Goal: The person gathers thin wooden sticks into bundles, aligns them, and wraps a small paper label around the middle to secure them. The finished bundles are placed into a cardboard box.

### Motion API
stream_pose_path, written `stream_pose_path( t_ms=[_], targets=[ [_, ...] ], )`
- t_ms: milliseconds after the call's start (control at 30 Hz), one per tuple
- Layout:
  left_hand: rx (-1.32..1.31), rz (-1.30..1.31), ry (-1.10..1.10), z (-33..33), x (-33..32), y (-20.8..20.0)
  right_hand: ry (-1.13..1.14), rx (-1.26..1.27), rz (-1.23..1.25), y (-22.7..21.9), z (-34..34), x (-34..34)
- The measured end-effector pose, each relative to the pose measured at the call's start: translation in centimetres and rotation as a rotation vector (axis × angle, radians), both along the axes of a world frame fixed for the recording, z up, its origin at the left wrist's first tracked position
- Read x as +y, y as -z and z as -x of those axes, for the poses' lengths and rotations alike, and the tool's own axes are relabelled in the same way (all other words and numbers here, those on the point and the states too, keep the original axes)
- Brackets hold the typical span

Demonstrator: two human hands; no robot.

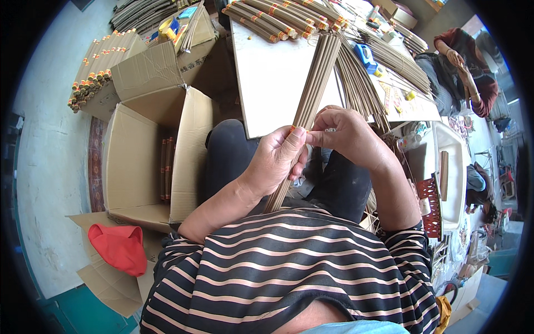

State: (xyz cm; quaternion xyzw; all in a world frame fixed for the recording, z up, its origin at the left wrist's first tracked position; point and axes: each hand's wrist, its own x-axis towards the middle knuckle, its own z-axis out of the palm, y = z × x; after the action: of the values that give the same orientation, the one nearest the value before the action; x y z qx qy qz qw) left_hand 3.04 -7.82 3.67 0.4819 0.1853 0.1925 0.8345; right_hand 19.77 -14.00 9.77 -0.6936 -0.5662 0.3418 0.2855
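A bundle of long brown incense sticks slants across my lap, its far end over the table edge and its near end by my striped shirt. My left hand is wrapped round its middle, thumb on top. A bit of red-orange band shows on the bundle by that thumb. My right hand is closed in a pinch at the bundle's right side, touching near the left thumb. What its fingertips hold is hidden. Loose incense sticks lie fanned on the table just beyond it.
The white table bears several banded bundles and a blue tape dispenser. An open cardboard box on the left holds some bundles. More bundles are stacked behind it. A red cloth lies lower left. Another person sits at the right.
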Motion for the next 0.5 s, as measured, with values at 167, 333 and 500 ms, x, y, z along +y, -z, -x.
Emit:
stream_pose_path(
  t_ms=[167,333,500],
  targets=[
    [-0.076,-0.050,0.110,0.3,-0.5,-1.5,0.096,0.135,-0.019,3.4,-1.2,1.1],
    [-0.132,0.157,0.032,0.5,0.5,-0.6,0.209,0.071,-0.182,3.8,-2.1,-0.2],
    [-0.189,0.222,0.051,0.5,0.6,-0.2,0.049,0.826,-0.094,2.3,0.1,-1.3]
  ],
)
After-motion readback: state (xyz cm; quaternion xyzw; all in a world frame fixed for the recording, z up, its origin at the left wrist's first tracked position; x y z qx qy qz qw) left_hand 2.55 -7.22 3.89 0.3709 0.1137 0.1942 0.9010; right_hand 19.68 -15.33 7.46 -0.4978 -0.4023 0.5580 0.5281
